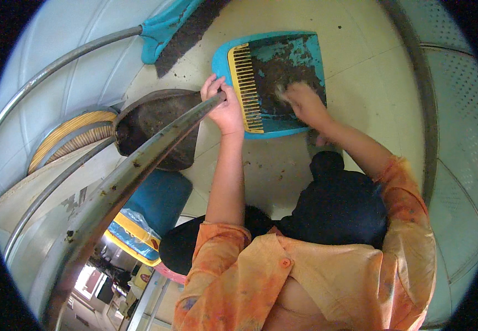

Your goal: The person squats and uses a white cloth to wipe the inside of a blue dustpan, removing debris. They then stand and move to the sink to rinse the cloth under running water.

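A blue dustpan (317,49) with a yellow comb-like strip of teeth (245,89) lies on the floor, its pan coated in dark dirt. My left hand (224,105) is closed around the lower end of the long metal handle (160,142), beside the dustpan's back edge. Over the dirty pan, my right hand (301,101) is slightly blurred, with its fingers bent around a small pale thing that I cannot make out. The handle runs from my left hand towards the lower left, close to the camera.
A blue broom head with dark bristles (193,37) rests at the upper left. Left of the dustpan is a dark, dirty scoop-like container (160,124). A blue bin (160,194) stands nearer me. Crumbs of dirt are scattered on the tiled floor (367,82). A perforated panel (450,82) stands at the right.
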The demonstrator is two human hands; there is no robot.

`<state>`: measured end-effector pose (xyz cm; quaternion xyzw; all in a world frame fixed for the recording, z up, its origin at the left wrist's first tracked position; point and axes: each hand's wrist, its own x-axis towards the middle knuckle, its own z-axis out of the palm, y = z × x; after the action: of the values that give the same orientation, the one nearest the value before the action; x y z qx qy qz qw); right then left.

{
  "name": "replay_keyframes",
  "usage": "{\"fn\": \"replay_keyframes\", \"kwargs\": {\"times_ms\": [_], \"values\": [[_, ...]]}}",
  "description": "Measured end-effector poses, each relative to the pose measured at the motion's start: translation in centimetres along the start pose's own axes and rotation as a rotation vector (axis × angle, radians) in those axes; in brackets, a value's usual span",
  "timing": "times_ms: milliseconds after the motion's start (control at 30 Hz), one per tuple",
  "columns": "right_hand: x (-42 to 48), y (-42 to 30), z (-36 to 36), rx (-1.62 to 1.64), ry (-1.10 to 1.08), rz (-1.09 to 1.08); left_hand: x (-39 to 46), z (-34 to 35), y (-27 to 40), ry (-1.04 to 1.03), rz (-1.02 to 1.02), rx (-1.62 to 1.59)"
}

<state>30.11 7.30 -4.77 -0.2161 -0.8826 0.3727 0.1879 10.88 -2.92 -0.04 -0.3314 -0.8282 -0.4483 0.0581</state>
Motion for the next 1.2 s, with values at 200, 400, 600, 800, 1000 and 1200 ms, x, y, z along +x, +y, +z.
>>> {"fn": "replay_keyframes", "kwargs": {"times_ms": [200,400,600,800,1000,1200], "values": [[10.9,2.4,4.5,-0.072,0.371,0.245,0.1,0.8,0.0,-0.007,-0.039,-0.05],[9.2,0.0,7.9,0.063,0.063,0.01,0.4,0.2,0.3,0.013,0.046,0.026],[2.6,0.5,5.6,0.216,-0.423,-0.225,0.2,0.2,-0.2,-0.007,0.064,0.033],[6.1,2.6,0.4,0.151,-0.134,-0.337,-0.5,0.2,0.4,-0.011,-0.046,-0.06],[7.6,1.2,7.5,0.218,-0.265,0.107,-0.2,0.9,0.6,-0.054,0.0,-0.01],[0.1,2.0,0.3,0.055,-0.603,-0.172,-0.4,0.3,0.2,-0.02,0.019,-0.002]]}}
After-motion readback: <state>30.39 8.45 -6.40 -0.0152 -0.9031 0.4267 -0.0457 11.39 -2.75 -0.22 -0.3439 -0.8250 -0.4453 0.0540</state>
